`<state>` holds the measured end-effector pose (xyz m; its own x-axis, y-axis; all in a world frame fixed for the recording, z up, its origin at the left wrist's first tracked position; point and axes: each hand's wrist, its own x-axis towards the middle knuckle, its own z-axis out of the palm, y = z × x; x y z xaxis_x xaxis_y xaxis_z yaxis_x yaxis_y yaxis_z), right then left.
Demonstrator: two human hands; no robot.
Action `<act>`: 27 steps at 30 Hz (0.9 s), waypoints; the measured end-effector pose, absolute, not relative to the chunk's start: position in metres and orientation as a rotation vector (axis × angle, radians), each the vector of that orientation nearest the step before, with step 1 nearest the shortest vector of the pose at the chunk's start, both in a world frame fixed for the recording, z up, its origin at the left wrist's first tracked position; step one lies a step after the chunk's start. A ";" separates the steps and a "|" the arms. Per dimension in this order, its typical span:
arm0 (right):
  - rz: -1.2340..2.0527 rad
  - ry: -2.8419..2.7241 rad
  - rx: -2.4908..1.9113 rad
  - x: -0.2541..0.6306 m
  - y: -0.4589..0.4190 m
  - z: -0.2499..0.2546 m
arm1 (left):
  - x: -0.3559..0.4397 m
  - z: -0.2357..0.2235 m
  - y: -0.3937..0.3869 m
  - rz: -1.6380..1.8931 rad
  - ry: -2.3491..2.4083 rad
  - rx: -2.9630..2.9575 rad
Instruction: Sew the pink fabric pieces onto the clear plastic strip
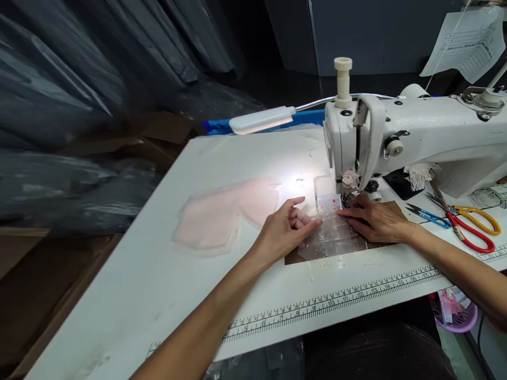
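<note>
My left hand (pixel 291 224) is at the left edge of a clear plastic sheet (pixel 330 235), its index finger and thumb apart and the other fingers curled. The thumb tip rests over the sheet. On the right, my right hand (pixel 368 219) lies with outstretched fingers on the sheet, close to the presser foot of a white sewing machine (pixel 348 142). Small red marks show on the plastic near the needle area. Under it lies a brown sheet (pixel 293 257). Left of my hands, sheer pale pink fabric pieces (pixel 214 216) lie flat on the white table (pixel 138 274).
Blue thread snips (pixel 430 215) and scissors with red and yellow handles (pixel 471 227) lie to the right. A white lamp (pixel 261 120) lights the work area. A printed ruler (pixel 336 302) runs along the front edge. Below right is a purple basket (pixel 461 319). Plastic-covered bundles (pixel 71 179) stand at the left.
</note>
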<state>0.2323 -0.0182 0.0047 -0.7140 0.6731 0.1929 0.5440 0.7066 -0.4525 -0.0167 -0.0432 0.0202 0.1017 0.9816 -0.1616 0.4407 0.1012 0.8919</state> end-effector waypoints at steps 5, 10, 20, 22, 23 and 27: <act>0.628 -2.499 -0.836 0.241 -0.018 -0.004 | -0.015 0.021 -0.040 0.802 1.460 1.372; 0.586 -2.505 -0.795 0.241 -0.016 -0.006 | -0.009 0.022 -0.039 0.856 1.517 1.280; 0.559 -2.492 -0.820 0.238 -0.020 -0.008 | -0.011 0.027 -0.040 0.799 1.479 1.290; 0.562 -2.485 -0.819 0.238 -0.020 -0.008 | -0.013 0.025 -0.040 0.793 1.464 1.286; 0.564 -2.482 -0.814 0.239 -0.020 -0.008 | -0.013 0.024 -0.039 0.793 1.459 1.282; 0.569 -2.465 -0.793 0.240 -0.019 -0.008 | -0.015 0.021 -0.039 0.803 1.444 1.276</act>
